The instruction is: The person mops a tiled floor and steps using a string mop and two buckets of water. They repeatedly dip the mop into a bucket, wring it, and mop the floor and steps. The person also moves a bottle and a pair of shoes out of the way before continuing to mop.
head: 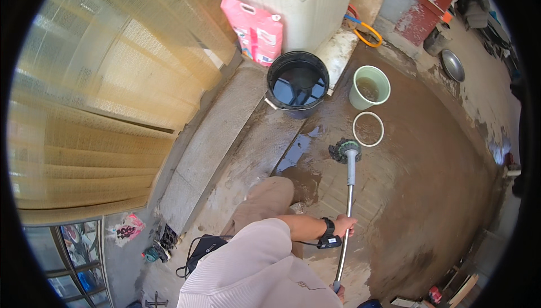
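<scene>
My left hand [346, 226], with a black watch and a small device at the wrist, grips the metal shaft of a mop [350, 198] partway along. At the bottom edge my right hand [340, 293] is partly seen, closed around the grey end of the handle. The mop's dark, wet strands [338, 150] rest on the wet concrete floor [405, 172], close beside a whitish ring [355, 128]. Beyond the ring stands a pale green bucket [359, 98] with murky water in it. A black bucket [296, 112] holding dark, reflecting water stands farther left.
Concrete steps [219, 139] run along the left, below yellowish curtains [160, 54]. A pink bag [262, 33] leans against a large white tub [312, 16]. An orange and blue hose [372, 39] lies behind the green bucket. A metal basin [452, 65] rests by the right wall.
</scene>
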### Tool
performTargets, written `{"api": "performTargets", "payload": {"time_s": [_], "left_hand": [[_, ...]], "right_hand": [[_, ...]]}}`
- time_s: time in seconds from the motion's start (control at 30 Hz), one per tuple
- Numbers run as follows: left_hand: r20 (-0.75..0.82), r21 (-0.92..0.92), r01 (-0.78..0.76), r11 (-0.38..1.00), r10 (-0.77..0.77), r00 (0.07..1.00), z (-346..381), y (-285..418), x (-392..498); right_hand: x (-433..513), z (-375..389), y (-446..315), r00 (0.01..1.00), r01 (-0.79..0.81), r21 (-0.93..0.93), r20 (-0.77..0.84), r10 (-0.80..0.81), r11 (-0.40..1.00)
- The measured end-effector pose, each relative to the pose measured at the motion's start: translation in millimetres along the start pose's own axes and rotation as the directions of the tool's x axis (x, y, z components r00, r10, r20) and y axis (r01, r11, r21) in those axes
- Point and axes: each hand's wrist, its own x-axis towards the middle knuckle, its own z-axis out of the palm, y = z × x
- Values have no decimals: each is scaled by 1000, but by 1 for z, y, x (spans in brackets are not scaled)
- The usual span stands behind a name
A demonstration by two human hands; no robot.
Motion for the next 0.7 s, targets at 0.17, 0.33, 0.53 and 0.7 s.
{"api": "performTargets", "payload": {"time_s": [0.17, 0.33, 0.53, 0.7], "left_hand": [[-102, -116, -19, 993, 7, 995, -64, 5, -12], [-121, -254, -108, 961, 79, 990, -142, 56, -22], [-124, -400, -253, 881, 221, 967, -237, 159, -46], [-214, -429, -416, 802, 357, 909, -304, 223, -72]], "right_hand": [[-1, 15, -38, 992, 48, -26, 117, -44, 999], [12, 38, -111, 960, 169, -32, 231, -157, 985], [26, 69, -220, 880, 325, 6, 365, -305, 946], [41, 107, -292, 781, 465, -9, 475, -406, 885]]}}
